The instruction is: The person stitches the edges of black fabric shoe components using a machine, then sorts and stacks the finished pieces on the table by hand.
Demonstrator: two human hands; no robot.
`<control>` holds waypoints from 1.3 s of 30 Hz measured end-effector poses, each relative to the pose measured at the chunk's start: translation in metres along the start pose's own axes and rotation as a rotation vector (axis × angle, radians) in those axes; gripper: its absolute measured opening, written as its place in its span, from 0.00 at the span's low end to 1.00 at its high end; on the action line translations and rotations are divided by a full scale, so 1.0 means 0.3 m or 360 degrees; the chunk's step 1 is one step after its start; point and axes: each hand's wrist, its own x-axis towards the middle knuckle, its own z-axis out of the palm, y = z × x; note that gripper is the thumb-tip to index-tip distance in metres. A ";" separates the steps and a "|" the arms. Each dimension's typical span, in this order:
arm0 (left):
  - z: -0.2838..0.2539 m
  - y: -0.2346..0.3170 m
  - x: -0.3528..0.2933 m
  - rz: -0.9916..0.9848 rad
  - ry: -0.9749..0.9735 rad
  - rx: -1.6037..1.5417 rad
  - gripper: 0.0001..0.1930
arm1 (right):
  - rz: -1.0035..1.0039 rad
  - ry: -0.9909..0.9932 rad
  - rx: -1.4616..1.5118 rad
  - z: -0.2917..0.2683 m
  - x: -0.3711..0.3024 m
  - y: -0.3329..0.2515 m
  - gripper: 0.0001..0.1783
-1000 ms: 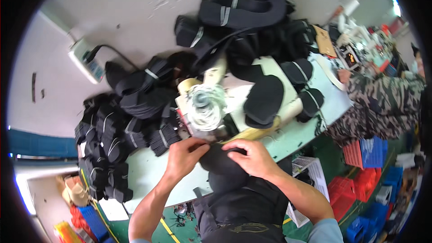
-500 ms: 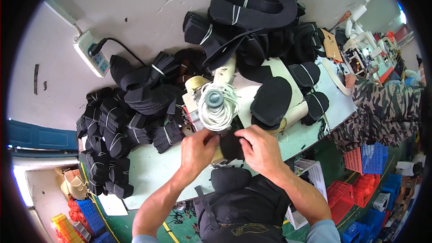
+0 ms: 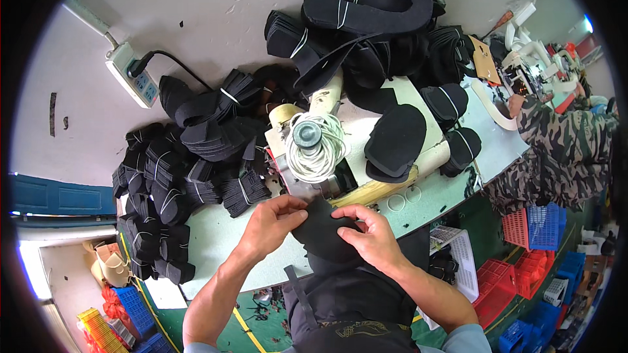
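A black fabric piece (image 3: 322, 227) with a rounded outline hangs between my two hands, just on my side of a table-top machine. My left hand (image 3: 271, 225) pinches its left edge between thumb and fingers. On the right edge, my right hand (image 3: 374, 235) closes in a similar pinch. Behind the piece is the machine's metal front (image 3: 337, 183), with a coil of white cord-like loops (image 3: 316, 157) around a grey-green knob (image 3: 307, 134). To the right of the coil, a stack of rounded black pieces (image 3: 396, 140) rests on the machine's pale bed.
Bundles of black pieces (image 3: 167, 176) tied with white bands crowd the table's left; more bundles (image 3: 366, 16) pile up at the back. Two white rings (image 3: 404, 198) lie on the table (image 3: 222, 245). At the right, a person in camouflage clothing (image 3: 556, 147) works near red crates (image 3: 495, 287).
Both hands have drawn back from the machine toward me and moved a little apart. The black piece has come out from under the coil and more of it shows.
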 end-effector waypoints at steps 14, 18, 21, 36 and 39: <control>0.111 0.029 0.103 0.0255 0.0518 0.0498 0.11 | -0.0434 0.0368 -0.0577 -0.027 0.043 0.040 0.12; 0.104 0.005 0.051 0.0165 0.0432 0.0107 0.11 | -0.0580 0.0383 -0.0756 -0.040 -0.017 -0.042 0.15; 0.084 0.029 0.000 0.0036 0.0202 0.0171 0.14 | -0.0346 0.0269 -0.0412 -0.020 -0.049 -0.039 0.19; 0.139 0.082 0.105 0.0373 0.0595 0.1180 0.11 | -0.0888 0.0595 -0.0719 0.019 0.041 0.063 0.22; 0.101 -0.065 0.028 0.0573 0.0804 0.0593 0.09 | -0.1045 0.0754 -0.0738 -0.006 0.054 -0.084 0.28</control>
